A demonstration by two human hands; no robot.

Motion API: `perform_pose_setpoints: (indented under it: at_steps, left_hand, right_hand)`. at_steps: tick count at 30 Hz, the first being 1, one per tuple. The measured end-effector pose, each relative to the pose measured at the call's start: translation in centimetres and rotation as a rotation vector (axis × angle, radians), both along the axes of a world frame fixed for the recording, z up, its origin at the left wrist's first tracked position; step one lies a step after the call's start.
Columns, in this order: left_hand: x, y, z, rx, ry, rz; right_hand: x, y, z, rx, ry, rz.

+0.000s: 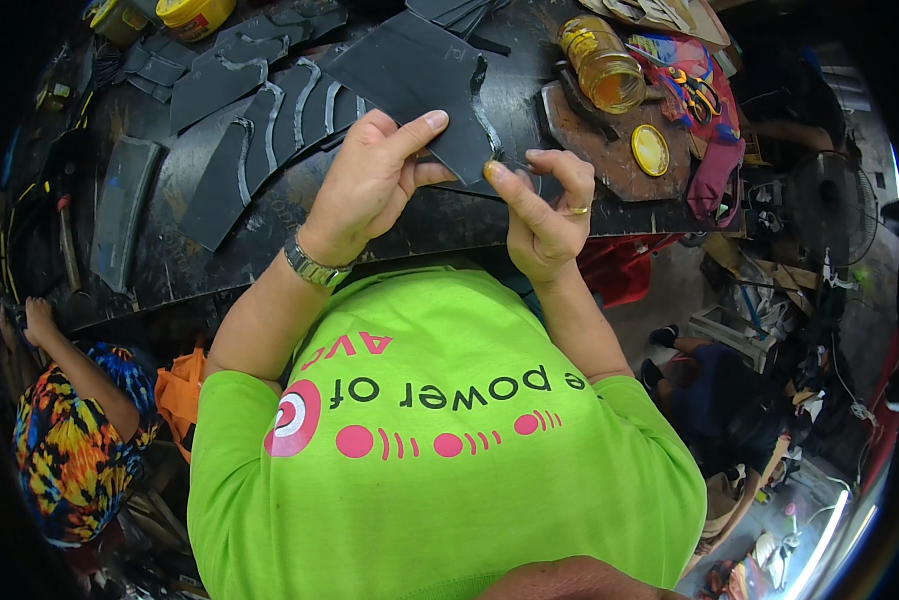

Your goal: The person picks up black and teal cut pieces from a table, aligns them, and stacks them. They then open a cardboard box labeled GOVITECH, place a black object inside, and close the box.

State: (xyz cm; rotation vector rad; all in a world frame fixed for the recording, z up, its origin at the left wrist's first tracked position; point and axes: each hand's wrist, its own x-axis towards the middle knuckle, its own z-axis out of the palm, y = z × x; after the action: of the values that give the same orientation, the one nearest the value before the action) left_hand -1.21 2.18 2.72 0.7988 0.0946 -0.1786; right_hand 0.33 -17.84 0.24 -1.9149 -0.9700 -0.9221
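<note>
A flat black sheet piece [405, 80], perhaps leather, lies partly over the table edge, with a wavy greyish band along its right side. My left hand [370, 175] is closed on its near edge, thumb on top and fingers below. Against the near right corner, where the band ends, my right hand [548, 215] has its thumb and forefinger bent together; the thumb tip looks stained. Whether they pinch the edge itself is hard to see. Left of my hands, several similar black pieces [215, 185] with wavy grey bands lie overlapping.
On the dark table [410, 235], a jar of amber liquid [615, 80] lies tilted near a yellow lid [651, 150] and orange-black pliers [698, 95]. At left are a translucent slab [125, 215] and a hammer [68, 235]. A person in patterned clothing [80, 440] is close by; a fan [838, 210] stands right.
</note>
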Motion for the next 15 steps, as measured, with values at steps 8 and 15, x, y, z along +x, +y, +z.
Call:
perform_pose_setpoints:
  at_steps: [8, 15]
  left_hand:
    - [0.3, 0.2, -0.4, 0.008, 0.003, 0.014]
    - [-0.3, 3.4, -0.6, 0.027, -0.057, 0.177]
  right_hand:
    - [-0.2, 0.5, -0.6, -0.139, -0.144, 0.005]
    - [0.6, -0.3, -1.1, -0.001, 0.094, 0.012]
